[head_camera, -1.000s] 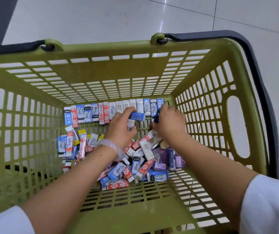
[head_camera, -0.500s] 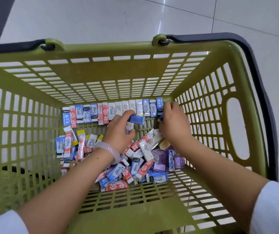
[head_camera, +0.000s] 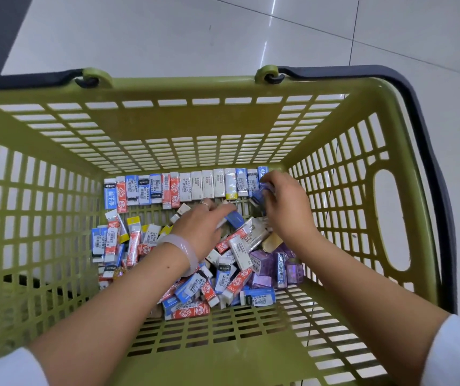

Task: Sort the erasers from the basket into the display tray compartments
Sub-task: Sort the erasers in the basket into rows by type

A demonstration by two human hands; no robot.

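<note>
Erasers (head_camera: pixel 217 277) lie in the bottom of a green slotted basket (head_camera: pixel 184 129), which fills most of the frame and stands on a pale tiled floor (head_camera: pixel 167 34). Two groupings noted. A tidy row of erasers (head_camera: pixel 184 186) stands edge to edge along the foot of the far wall, centre of frame, sleeves blue, red and white, running from centre left to the right hand. A loose heap covers the basket floor below that row, centre to lower centre, with red, blue and white sleeves mixed; a few purple boxes (head_camera: pixel 265 264) sit at the right edge of the heap. Left hand (head_camera: pixel 201 227), centre of frame, hovers over the heap with fingers curled; its grip pinches a blue eraser (head_camera: pixel 234 218) between thumb and fingertips. A ring shows on one finger and a pale bangle (head_camera: pixel 184 249) circles the wrist. Right hand (head_camera: pixel 284 207), centre right, is at the right end of the row; its grip is curled round a second blue eraser (head_camera: pixel 261 196), held tilted just beside the last standing eraser, whether touching it cannot be told. Both forearms enter from the lower corners, white sleeves (head_camera: pixel 457 355) at the frame edge. Dark basket handles (head_camera: pixel 429 151) lie folded down along the top rim and the right side. No display tray in view.
</note>
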